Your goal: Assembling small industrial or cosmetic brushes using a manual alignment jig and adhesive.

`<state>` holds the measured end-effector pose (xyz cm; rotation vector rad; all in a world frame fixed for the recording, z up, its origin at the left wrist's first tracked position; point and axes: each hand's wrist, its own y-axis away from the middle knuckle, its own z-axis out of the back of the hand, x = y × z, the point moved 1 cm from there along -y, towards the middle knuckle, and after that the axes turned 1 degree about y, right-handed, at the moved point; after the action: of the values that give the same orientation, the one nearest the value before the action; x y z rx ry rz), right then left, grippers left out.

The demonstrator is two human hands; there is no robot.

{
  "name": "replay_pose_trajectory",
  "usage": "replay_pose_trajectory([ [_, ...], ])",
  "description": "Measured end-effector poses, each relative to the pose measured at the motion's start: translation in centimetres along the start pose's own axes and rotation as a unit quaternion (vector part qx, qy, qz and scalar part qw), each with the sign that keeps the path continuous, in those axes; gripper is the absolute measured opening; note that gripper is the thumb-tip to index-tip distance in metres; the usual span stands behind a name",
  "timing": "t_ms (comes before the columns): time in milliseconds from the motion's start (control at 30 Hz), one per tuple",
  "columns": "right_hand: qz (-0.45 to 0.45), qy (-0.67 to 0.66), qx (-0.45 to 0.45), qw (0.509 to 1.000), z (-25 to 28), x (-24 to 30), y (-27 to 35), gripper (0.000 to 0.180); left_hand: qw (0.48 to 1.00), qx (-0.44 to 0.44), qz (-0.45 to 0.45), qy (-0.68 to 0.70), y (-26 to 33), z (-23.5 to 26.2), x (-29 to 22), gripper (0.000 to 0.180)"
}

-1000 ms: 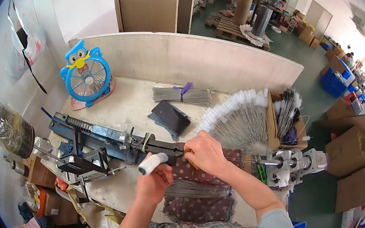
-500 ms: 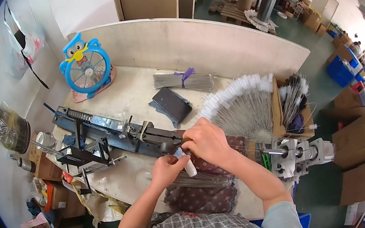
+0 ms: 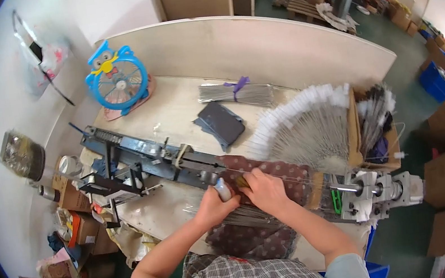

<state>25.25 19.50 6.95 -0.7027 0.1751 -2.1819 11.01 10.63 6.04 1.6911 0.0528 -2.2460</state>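
Observation:
My left hand (image 3: 216,206) is closed around a white, rounded stick-like thing (image 3: 223,189) with a bluish tip, which points up out of the fist. Beside it my right hand (image 3: 267,191) is closed, its fingertips at a small brownish-yellow piece (image 3: 241,182); its kind I cannot make out. Both hands are over a brown dotted cloth (image 3: 294,181), at the near end of a long dark metal rail fixture (image 3: 148,155). A thin wire (image 3: 280,177) stretches from the rail's end toward a silver clamping unit (image 3: 358,193) at right. Under my hands lies a bundle of thin wires (image 3: 250,216).
White-tipped wire brushes (image 3: 311,121) lie fanned out beside a cardboard box (image 3: 353,131) of more brushes. A tied wire bundle (image 3: 236,92), a dark flat pad (image 3: 222,126) and a blue toy-shaped fan (image 3: 119,82) stand farther back. A black metal bracket (image 3: 110,183) juts out at left.
The white stick-like thing, earlier slanting down between both hands, now stands up in my left hand. My right hand has dropped lower, off the rail's end. The whole view has shifted slightly.

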Motion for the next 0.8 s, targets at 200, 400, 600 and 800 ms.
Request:
replay_pose_trajectory([
  [200, 0.04, 0.009, 0.067, 0.997, 2.6, 0.1, 0.6, 0.02, 0.908, -0.174, 0.123, 0.361, 3.1, 8.5, 6.7, 0.026],
  [400, 0.052, -0.007, 0.072, 0.996, 3.2, 1.3, 0.4, 0.019, 0.808, -0.269, 0.178, 0.494, 5.9, 14.0, 8.5, 0.027],
  [600, 0.039, -0.019, 0.092, 0.995, 5.1, 2.1, 0.6, 0.018, 0.791, -0.302, 0.162, 0.506, 5.4, 13.6, 9.8, 0.017],
  [800, 0.068, -0.026, -0.007, 0.997, 9.7, 1.6, -0.7, 0.013, 0.867, -0.311, 0.053, 0.386, 5.2, 7.9, 5.7, 0.01],
])
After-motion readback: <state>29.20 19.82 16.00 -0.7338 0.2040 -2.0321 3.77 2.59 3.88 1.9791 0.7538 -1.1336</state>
